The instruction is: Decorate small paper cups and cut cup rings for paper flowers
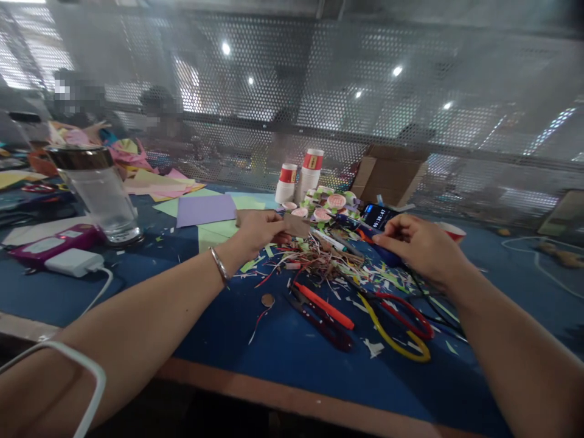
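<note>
My left hand, closed, grips a strip of brown card above a heap of scraps. My right hand is closed on a blue corded tool that looks like a glue gun, with an orange part and a thin tip pointing left towards the card. The tip and the card are apart. Below lie a tangle of thin wires, an orange marker, dark thread snips, red and yellow-handled scissors and a small round disc with wires.
Small pink-topped rolls and stacked paper cups stand behind the scraps, near a lit timer screen. Purple paper, a glass bottle and a purple box are leftward. A cardboard box leans against the mesh.
</note>
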Tool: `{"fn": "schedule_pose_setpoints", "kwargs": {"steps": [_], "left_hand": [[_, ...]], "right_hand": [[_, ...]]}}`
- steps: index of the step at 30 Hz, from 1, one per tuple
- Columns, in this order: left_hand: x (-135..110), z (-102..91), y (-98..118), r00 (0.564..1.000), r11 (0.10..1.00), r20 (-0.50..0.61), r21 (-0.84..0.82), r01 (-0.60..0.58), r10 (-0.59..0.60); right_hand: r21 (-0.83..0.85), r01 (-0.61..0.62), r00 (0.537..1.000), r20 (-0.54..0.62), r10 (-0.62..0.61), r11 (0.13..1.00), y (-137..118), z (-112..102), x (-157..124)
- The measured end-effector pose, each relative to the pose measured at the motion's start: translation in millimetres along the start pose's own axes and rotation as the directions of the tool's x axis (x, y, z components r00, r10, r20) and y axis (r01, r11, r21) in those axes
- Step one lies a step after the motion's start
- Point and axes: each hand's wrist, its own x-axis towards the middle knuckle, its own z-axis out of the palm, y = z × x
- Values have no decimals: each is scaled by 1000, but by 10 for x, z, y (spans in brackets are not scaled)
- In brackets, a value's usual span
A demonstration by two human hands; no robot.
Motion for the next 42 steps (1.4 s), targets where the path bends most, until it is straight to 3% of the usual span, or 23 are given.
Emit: {"fn": "schedule_pose_setpoints", "kwargs": {"steps": [6,19,25,29,32,35,37,42], "left_hand": [[65,-179,64,997,998,-54,5,-59,59],[42,-228,82,998,997,4,-30,-69,69],[11,-184,89,1000,996,11,-81,23,-22],[-9,-113,64,998,992,40,-119,49,-44],[-12,-65,38,997,988,55,-144,54,-47],[4,-39,11,998,985,54,-161,54,-46],[19,-31,-3,998,983,42,-176,50,-43],[36,-17,-20,999,977,7,-211,37,-37]], "right_hand": [[-185,-51,999,8,53,982,275,-46,68],[-311,-61,983,148,111,948,497,48,97],[-304,-56,991,100,91,951,207,-3,27],[-211,66,976,219,-19,975,-200,51,-115],[-40,185,884,444,-148,982,-470,108,-237],[2,176,787,601,-142,984,-589,126,-307],[-32,179,768,629,-119,983,-591,118,-317],[-60,205,772,623,-123,977,-567,59,-313]]}}
